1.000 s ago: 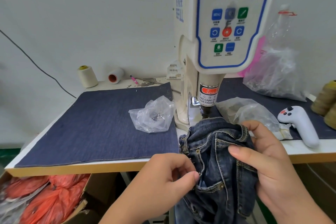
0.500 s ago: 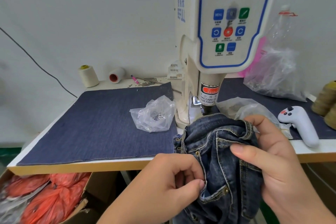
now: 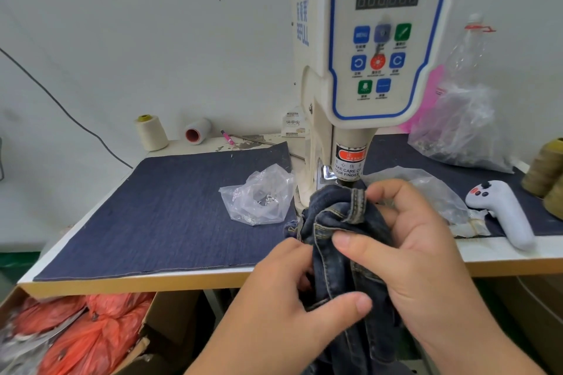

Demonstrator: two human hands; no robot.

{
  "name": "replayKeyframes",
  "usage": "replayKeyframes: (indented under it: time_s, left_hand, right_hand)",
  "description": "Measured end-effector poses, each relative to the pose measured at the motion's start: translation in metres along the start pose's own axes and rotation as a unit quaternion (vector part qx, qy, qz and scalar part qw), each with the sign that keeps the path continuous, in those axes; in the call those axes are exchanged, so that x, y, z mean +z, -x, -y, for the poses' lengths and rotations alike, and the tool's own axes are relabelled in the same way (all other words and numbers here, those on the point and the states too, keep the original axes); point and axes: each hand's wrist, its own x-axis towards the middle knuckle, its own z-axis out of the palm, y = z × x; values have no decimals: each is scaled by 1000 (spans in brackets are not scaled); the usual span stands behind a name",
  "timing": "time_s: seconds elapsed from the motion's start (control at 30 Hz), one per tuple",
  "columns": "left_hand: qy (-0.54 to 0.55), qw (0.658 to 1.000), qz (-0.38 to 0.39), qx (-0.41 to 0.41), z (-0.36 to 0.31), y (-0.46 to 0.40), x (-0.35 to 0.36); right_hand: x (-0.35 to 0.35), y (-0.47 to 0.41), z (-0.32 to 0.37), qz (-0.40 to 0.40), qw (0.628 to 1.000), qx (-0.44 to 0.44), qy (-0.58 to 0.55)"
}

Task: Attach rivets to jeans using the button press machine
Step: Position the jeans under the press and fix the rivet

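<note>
Dark blue jeans (image 3: 338, 216) with tan stitching are bunched at the table's front edge, their top fold just under the press head of the white servo button machine (image 3: 350, 161). My left hand (image 3: 283, 298) grips the jeans from the left, thumb laid across the fabric. My right hand (image 3: 417, 256) holds them from the right, thumb on top and fingers curled round the waistband near a belt loop. A crumpled clear bag (image 3: 259, 198) holding small metal rivets lies left of the machine.
A dark denim mat (image 3: 158, 210) covers the white table. Two thread cones (image 3: 150, 132) stand at the back left. A white controller (image 3: 502, 210), another clear bag (image 3: 432, 192) and brown cones (image 3: 545, 167) lie right. A box of orange bags (image 3: 76, 332) sits below.
Both hands have pushed the jeans up and forward, so the bunched top now sits under the press head. The left thumb has slid across the fabric.
</note>
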Motion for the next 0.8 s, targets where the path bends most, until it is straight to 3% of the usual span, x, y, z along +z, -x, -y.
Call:
replayKeyframes:
  time_s: [0.07,0.13,0.2,0.27,0.33,0.43,0.5,0.7,0.8]
  left_hand:
    - [36,999,1,4,1,-1,2]
    - [176,983,15,-39,3,-3,-2]
    - [352,932,40,-72,5,-3,-13]
    - [447,890,20,-86,7,-5,-26]
    - [454,886,-20,-95,12,-7,-39]
    - [427,898,-27,-105,14,-11,-47]
    - [419,901,-17,-109,12,-13,-44]
    - [409,905,-8,-116,17,-18,-40]
    - [400,910,3,-106,23,-20,-39]
  right_hand:
    - [8,-3,0,10,1000,-15,25]
    - [10,-4,-2,40,999,-9,23]
    - [3,-7,0,88,996,18,24]
    - [-11,-11,0,131,984,61,103]
    - [-24,-15,-1,186,955,120,198]
    - [-27,-12,-5,260,926,169,213]
    - [-25,-10,-9,249,936,156,197]
    - [-19,-5,-10,183,975,124,-24]
    - [-20,-5,-14,142,981,100,-82]
